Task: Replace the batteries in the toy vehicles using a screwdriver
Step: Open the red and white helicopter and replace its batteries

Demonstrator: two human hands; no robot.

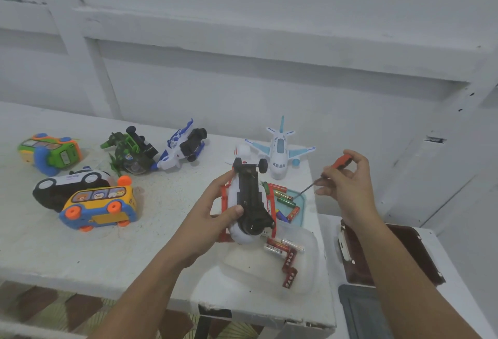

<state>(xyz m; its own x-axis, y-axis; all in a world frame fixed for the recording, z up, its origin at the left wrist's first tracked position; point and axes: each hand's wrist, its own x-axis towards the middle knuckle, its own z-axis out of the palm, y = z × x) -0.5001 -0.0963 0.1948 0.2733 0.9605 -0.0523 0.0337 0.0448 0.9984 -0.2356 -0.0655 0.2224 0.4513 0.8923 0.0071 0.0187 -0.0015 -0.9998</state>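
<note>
My left hand grips a white and red toy vehicle turned upside down, its black underside and wheels facing up, above the table's right part. My right hand holds a screwdriver with a red and black handle; its thin shaft points down-left, the tip over a teal tray of loose batteries. A clear tub nearer me holds red and silver batteries. Screwdriver and toy are apart.
On the white table: a white and blue plane, a blue and white toy, a green camouflage toy, a green bus, a police car, a yellow bus. A dark red case lies at right.
</note>
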